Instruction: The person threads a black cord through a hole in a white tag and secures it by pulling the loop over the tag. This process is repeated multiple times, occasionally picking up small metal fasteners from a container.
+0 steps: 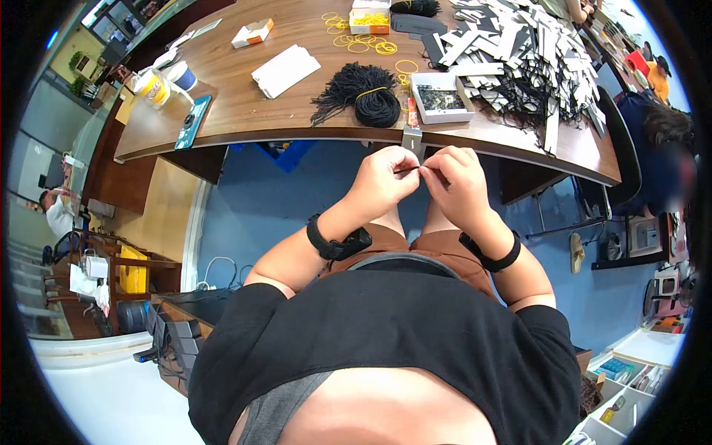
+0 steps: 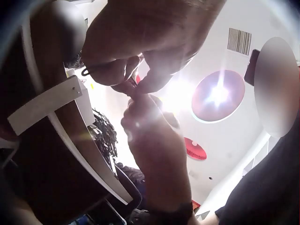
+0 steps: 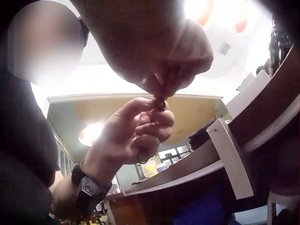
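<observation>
Both hands meet just in front of the table's edge, fingertip to fingertip. My left hand [image 1: 386,176] pinches a thin black cord [image 2: 86,71], whose small loop pokes out beside its fingers in the left wrist view. From the other side my right hand [image 1: 456,185] pinches the cord too, thumb and index finger close together. A small dark bit [image 3: 161,105] shows between the meeting fingertips in the right wrist view; the rest is hidden by the fingers. Just beyond the hands, a white tag [image 3: 232,159] with a small hole juts over the table edge.
On the table [image 1: 222,111] lie a bundle of black cords [image 1: 377,106], a white box of small dark pieces [image 1: 443,100], a large heap of black and white tags [image 1: 519,59], yellow rubber bands [image 1: 360,43], a white stack [image 1: 285,70] and a phone [image 1: 193,122].
</observation>
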The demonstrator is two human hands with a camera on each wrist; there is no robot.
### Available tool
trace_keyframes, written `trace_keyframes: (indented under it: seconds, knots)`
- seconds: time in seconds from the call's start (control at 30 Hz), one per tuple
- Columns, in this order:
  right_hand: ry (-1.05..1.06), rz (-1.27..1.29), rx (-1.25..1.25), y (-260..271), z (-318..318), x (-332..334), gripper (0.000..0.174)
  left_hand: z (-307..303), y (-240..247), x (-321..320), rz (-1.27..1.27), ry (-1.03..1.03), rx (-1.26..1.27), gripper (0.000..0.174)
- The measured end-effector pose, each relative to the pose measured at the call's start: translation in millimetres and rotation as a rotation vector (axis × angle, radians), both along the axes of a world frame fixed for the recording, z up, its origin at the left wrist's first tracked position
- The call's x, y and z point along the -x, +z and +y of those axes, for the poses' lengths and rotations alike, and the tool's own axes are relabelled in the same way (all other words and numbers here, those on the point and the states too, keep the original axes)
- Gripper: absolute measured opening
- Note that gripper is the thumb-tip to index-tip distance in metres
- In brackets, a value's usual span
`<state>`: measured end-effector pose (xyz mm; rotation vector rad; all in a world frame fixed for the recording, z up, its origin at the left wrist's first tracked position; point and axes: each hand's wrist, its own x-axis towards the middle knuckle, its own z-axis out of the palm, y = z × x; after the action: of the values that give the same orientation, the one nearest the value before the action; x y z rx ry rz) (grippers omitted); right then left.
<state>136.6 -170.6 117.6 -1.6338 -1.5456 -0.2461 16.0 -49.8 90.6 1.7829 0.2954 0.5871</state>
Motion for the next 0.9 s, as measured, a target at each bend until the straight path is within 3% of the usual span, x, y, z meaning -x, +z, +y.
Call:
trace_keyframes:
  seconds: [0.1,0.2,0.23,0.27,0.33,0.43,0.57,0.7,0.8,0.9]
  knots:
    - [0.021,0.188,0.093,2.5,-2.5,-0.2,0.01,-3.6,2.3,-0.7,-0.057,0.042,-0.287,0.007]
    - [0.055,0.373,0.121,0.5,-3.5,-6.1,0.009,2.1,8.2,0.8,0.011,-0.042,-0.086,0.008]
    - [0.057,0.484,0.149,1.3,-4.5,-6.8,0.009,4.4,14.1,1.5,0.05,-0.1,0.134,0.011]
    - [0.06,0.594,0.177,2.1,-5.1,-7.8,0.01,11.5,5.9,-1.6,-0.003,-0.091,0.065,0.013]
    - [0.033,0.448,0.097,0.4,-4.8,-8.6,0.011,10.9,27.7,3.8,0.098,-0.124,0.413,0.012]
    - [-0.045,0.151,-0.086,2.3,-4.2,-5.8,0.011,20.4,20.7,1.9,0.044,-0.16,0.785,0.011]
    - [-0.072,-0.182,-0.278,-0.3,-4.8,-7.4,0.015,36.3,7.5,1.9,0.098,-0.453,1.391,0.015]
    - [-0.067,-0.324,-0.342,-11.1,-3.6,-8.3,0.02,31.8,9.4,2.9,0.049,-0.494,1.636,0.019]
    - [-0.035,-0.372,-0.327,-11.9,0.3,-5.4,0.019,28.9,12.5,0.1,0.016,-0.386,1.554,0.017]
    - [0.012,-0.385,-0.266,-11.9,4.0,-3.2,0.019,19.0,16.5,1.1,-0.005,-0.287,1.191,0.017]
